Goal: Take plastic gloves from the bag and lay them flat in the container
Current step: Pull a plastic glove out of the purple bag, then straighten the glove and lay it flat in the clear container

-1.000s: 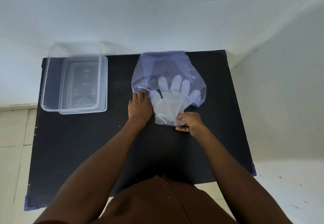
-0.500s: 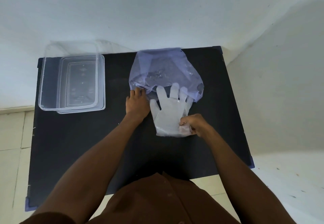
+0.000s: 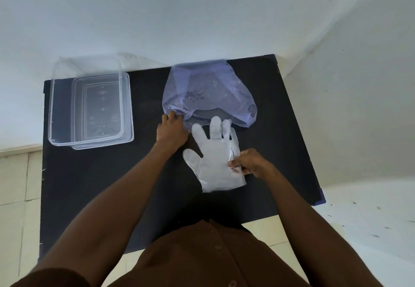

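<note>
A translucent plastic glove (image 3: 215, 158) lies flat on the black table (image 3: 94, 185), its fingertips just below the mouth of a bluish clear bag (image 3: 208, 93). My right hand (image 3: 249, 163) pinches the glove's right edge near the cuff. My left hand (image 3: 171, 129) presses down on the bag's left lower corner, holding its opening. The clear rectangular container (image 3: 89, 107) stands at the table's far left, with nothing in it that I can make out.
The table sits in a corner, with a white wall behind it and another on the right. Pale floor tiles show to the left and near side. Dark bare tabletop lies between the container and the bag.
My right hand has drawn the glove out of the bag toward me; it now lies almost wholly outside. My left hand has stayed on the bag's corner.
</note>
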